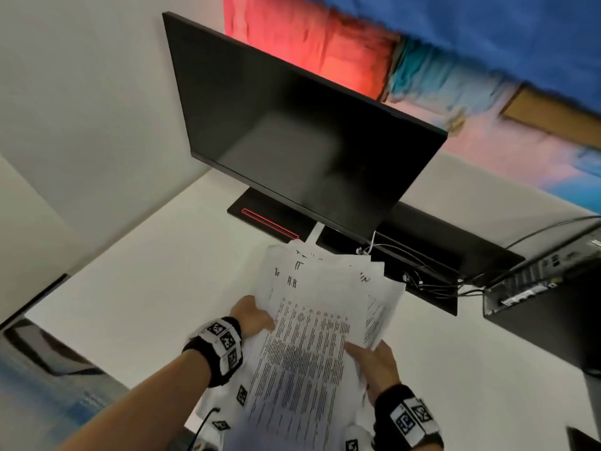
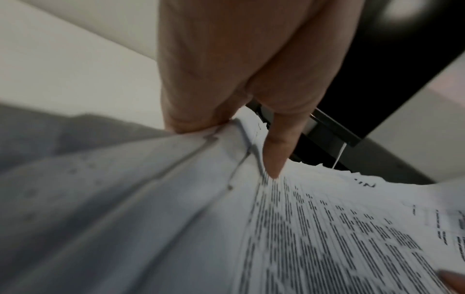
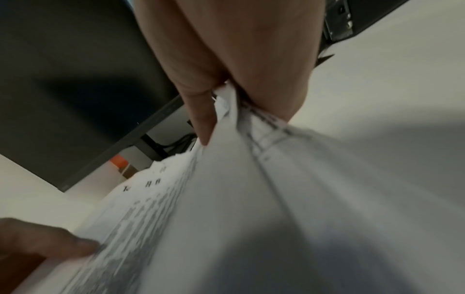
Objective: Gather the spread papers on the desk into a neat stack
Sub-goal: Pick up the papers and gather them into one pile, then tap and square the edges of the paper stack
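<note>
A sheaf of printed white papers (image 1: 305, 333) is held up off the white desk (image 1: 136, 288), its sheets fanned unevenly at the far end. My left hand (image 1: 252, 315) pinches the left edge of the papers (image 2: 314, 228), thumb on top of the printed page and fingers underneath. My right hand (image 1: 374, 366) pinches the right edge of the papers (image 3: 226, 218), thumb on the top sheet. Both wrists wear black bands with square markers. The lower sheets are hidden under the top page.
A dark monitor (image 1: 302, 125) stands just beyond the papers on a black base (image 1: 260, 213) with a red strip. Cables (image 1: 422, 275) and a small black computer (image 1: 536, 288) lie at the right. Bare desk surface spreads to the left.
</note>
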### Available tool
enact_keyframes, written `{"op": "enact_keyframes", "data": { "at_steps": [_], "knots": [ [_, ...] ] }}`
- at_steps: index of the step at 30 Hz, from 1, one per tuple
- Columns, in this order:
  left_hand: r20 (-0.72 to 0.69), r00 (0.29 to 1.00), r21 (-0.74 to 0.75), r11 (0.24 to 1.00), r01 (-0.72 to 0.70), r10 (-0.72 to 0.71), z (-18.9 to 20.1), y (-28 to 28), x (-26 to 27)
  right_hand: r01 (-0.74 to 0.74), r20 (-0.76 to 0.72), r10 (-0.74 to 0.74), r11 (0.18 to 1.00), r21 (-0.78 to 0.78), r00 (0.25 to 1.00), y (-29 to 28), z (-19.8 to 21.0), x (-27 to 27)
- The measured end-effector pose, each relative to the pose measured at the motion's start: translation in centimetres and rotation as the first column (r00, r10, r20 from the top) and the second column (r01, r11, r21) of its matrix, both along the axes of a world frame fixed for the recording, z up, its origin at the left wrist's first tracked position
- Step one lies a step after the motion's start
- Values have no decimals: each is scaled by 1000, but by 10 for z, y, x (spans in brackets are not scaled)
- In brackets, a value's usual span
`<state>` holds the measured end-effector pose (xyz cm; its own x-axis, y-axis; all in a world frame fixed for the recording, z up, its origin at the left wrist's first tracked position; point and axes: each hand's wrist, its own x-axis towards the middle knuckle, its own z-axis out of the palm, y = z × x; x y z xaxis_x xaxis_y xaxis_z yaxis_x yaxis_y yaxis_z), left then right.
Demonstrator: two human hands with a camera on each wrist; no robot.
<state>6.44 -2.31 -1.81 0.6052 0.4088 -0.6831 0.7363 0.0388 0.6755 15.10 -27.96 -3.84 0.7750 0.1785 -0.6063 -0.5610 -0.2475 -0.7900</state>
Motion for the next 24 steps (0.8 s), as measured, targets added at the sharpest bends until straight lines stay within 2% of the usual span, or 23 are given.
{"op": "enact_keyframes", "data": {
  "at_steps": [2, 4, 7, 9, 11, 15, 18, 20, 22, 24],
  "knots": [
    [78, 996, -138, 990, -22, 33, 6, -2, -6, -44, 47, 43, 999, 16, 998, -14, 24, 3],
    [180, 982, -265, 964, -7, 57, 18, -5, -12, -80, 54, 73, 987, 142, 996, -31, 53, 6],
    [375, 925, -392, 914, 105, 55, 42, -13, -16, -119, 64, 104, 941, 317, 993, -49, 92, 10],
    [490, 869, -352, 926, 134, 60, 62, -22, -13, -124, 86, 98, 914, 387, 991, -47, 106, 12],
    [563, 822, -240, 969, 58, 90, 83, -32, -3, -112, 170, 47, 910, 398, 984, -32, 118, 11],
    [707, 694, -69, 991, -118, 132, 136, -35, 10, -66, 497, -83, 959, 274, 864, -6, 153, 14],
    [819, 556, -52, 984, -168, 138, 171, -24, 12, -107, 622, -133, 937, 332, 772, 1, 185, 12],
    [877, 460, -71, 984, -164, 140, 186, -16, 12, -180, 663, -113, 917, 357, 740, 4, 197, 9],
    [903, 393, -124, 982, -142, 171, 191, -9, 11, -240, 678, -63, 908, 344, 732, 7, 199, 8],
    [904, 379, -157, 978, -138, 198, 185, -4, 13, -254, 647, -29, 905, 341, 762, 7, 188, 14]
  ]
}}
